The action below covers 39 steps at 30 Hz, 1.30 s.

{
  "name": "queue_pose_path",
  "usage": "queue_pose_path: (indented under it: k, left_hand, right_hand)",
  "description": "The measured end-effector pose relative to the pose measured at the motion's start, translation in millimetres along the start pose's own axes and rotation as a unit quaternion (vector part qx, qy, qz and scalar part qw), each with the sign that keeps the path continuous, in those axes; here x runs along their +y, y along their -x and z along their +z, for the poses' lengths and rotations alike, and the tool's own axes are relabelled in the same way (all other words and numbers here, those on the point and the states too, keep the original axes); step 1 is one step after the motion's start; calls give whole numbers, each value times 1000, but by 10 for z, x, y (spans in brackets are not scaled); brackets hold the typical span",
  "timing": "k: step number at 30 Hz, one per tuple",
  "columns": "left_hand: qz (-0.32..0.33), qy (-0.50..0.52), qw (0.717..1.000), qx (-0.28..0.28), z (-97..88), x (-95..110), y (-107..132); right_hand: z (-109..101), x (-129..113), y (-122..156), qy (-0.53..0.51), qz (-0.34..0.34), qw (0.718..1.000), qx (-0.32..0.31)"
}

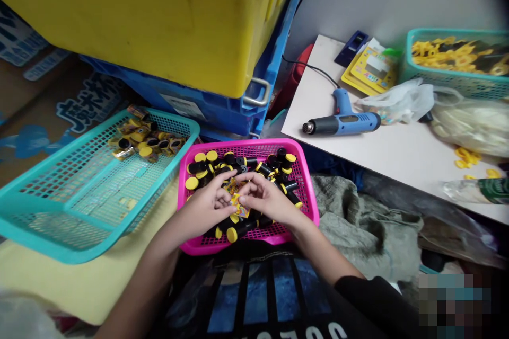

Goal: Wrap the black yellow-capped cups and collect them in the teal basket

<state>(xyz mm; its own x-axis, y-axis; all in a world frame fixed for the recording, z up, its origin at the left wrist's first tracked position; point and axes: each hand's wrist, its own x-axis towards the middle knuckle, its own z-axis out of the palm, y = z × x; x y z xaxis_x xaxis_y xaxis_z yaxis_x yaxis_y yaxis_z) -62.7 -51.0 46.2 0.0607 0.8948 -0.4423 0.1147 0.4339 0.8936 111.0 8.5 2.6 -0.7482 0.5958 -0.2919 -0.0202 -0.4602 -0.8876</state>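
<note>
Pinching a yellow label (237, 202) between them, the left hand (207, 204) and right hand (266, 198) curl inside the pink basket's rim (242, 143), above yellow-capped black tubes (242, 228); a teal basket (71, 148) sits just left, a heat gun (342, 121) on the counter (397, 161) beyond.

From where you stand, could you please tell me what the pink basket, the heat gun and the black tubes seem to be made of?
The pink basket looks like moulded plastic, glossy, with a regular punched mesh. The heat gun seems to be smooth hard plastic in blue and dark grey. The black, yellow-capped tubes look like shiny plastic, though they show too small to be sure.
</note>
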Motion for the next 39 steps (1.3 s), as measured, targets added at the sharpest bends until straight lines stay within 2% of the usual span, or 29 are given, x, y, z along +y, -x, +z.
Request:
queue_pose_path:
  k: [2, 4, 7, 10, 15, 19, 22, 24, 26, 28, 29, 31, 33, 34, 35, 36, 38, 39]
  left_hand:
    - [4, 15, 1000, -10, 4, 35, -7]
    - [7, 55, 998, 1, 70, 42, -32]
    - [13, 125, 991, 43, 229, -20, -84]
    - [16, 154, 985, 82, 320, -104, -110]
    - [0, 131, 989, 64, 223, -134, -83]
    - [17, 105, 989, 103, 169, -135, -92]
    - [11, 108, 985, 135, 181, -159, -119]
    - [0, 89, 981, 171, 181, -177, -128]
    - [12, 49, 975, 215, 165, -188, -122]
    - [43, 15, 967, 250, 141, -185, -106]
    - [55, 9, 964, 261, 129, -178, -96]
    - [57, 16, 960, 273, 108, -152, -75]
    - [40, 30, 960, 276, 91, -124, -58]
    - [35, 33, 960, 276, 83, -114, -53]
    - [34, 34, 961, 273, 75, -108, -49]
    - [38, 34, 962, 269, 68, -106, -49]
    - [51, 26, 966, 254, 57, -114, -56]
    - [58, 19, 968, 245, 54, -122, -62]
  right_hand:
    - [8, 17, -8, 4, -2, 1000, 19]
    - [49, 50, -26, -19, -20, 997, 75]
    - [123, 94, -52, -57, -49, 988, 137]
    - [149, 103, -68, -69, -54, 982, 164]
    - [131, 91, -89, -77, -58, 979, 177]
    - [146, 119, -63, -11, -58, 986, 156]
    - [31, 67, -35, 102, -85, 975, 178]
    - [-158, -30, -59, 252, -93, 940, 213]
    - [-389, -139, -142, 435, -54, 865, 244]
    - [-584, -221, -273, 568, 21, 794, 214]
    - [-650, -246, -342, 604, 50, 774, 184]
    - [-710, -270, -451, 630, 71, 763, 125]
    - [-699, -283, -483, 628, 54, 770, 97]
    - [-679, -290, -463, 610, 36, 786, 90]
    - [-657, -300, -422, 570, 13, 817, 88]
    - [-633, -311, -365, 503, -12, 860, 87]
    - [-584, -337, -225, 312, -49, 945, 83]
    - [-559, -351, -157, 214, -59, 972, 81]
